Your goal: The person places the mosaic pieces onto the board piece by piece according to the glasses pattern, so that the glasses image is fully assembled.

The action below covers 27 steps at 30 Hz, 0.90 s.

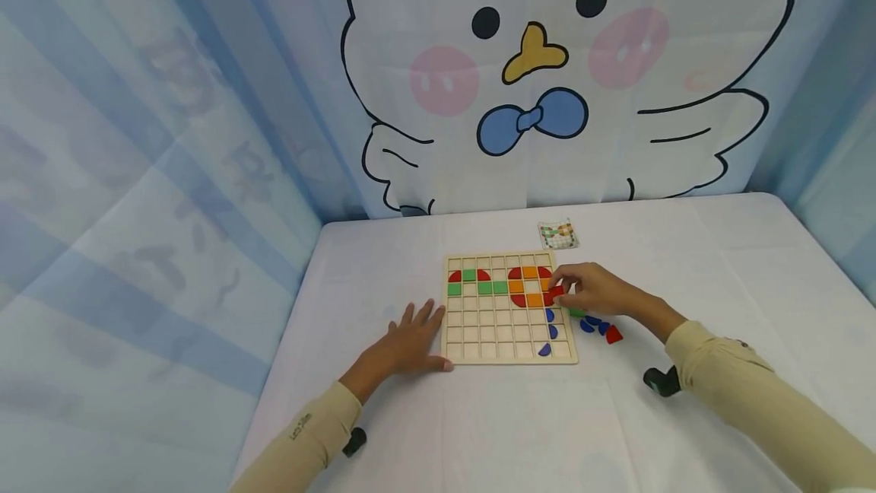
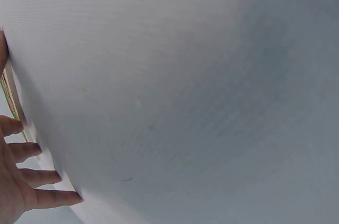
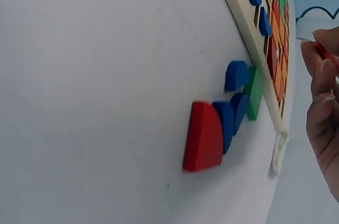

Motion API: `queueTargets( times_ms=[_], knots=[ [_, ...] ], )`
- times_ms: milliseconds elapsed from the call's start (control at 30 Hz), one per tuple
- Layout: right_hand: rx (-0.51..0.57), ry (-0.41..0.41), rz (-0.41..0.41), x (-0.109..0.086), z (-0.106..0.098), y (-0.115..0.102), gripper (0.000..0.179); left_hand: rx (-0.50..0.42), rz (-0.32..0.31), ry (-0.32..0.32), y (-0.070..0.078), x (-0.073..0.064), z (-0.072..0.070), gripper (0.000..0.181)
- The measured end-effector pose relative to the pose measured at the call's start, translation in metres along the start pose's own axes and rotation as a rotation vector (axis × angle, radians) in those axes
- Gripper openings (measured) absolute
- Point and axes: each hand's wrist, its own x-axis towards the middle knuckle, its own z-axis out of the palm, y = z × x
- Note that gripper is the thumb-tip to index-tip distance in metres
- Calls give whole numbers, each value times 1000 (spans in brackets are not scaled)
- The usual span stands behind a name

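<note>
A square wooden grid board [image 1: 472, 333] lies on the white table. My left hand [image 1: 411, 347] is flat with spread fingers, thumb and fingertips right at the board's left edge. Over the board's right edge, my right hand [image 1: 597, 290] pinches a small red piece [image 3: 321, 51] between thumb and fingers; its exact shape is partly hidden by them. Green squares [image 1: 468, 275], orange squares [image 1: 530, 272] and red quarter-round pieces [image 1: 515, 273] fill cells in the upper rows. Several blue half-round pieces [image 1: 553, 332] sit in the board's lower right part.
Just right of the board lie a loose green piece [image 3: 254, 92], several blue half-rounds [image 3: 237, 75] and a red quarter-round piece [image 3: 204, 136]. A small pattern card [image 1: 558, 234] rests behind the board. Beyond the table hangs a cartoon-printed curtain [image 1: 527, 173].
</note>
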Motion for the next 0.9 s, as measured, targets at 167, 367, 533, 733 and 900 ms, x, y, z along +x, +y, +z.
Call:
queueTargets(
  times_ms=[167,367,533,733,900],
  knots=[
    [10,-2,-75,22,11,-17,22,-5,2,4,-2,1,1,107],
    [83,-21,-158,47,30,-38,18,-10,1,2,-2,1,1,108],
    [112,-49,-151,66,45,-53,25,11,-7,-12,-3,4,2,108],
    [77,-71,-147,83,62,-67,25,28,-6,-23,-4,5,2,108],
    [38,-91,-120,93,74,-77,23,25,6,-25,-4,3,0,107]
  ],
)
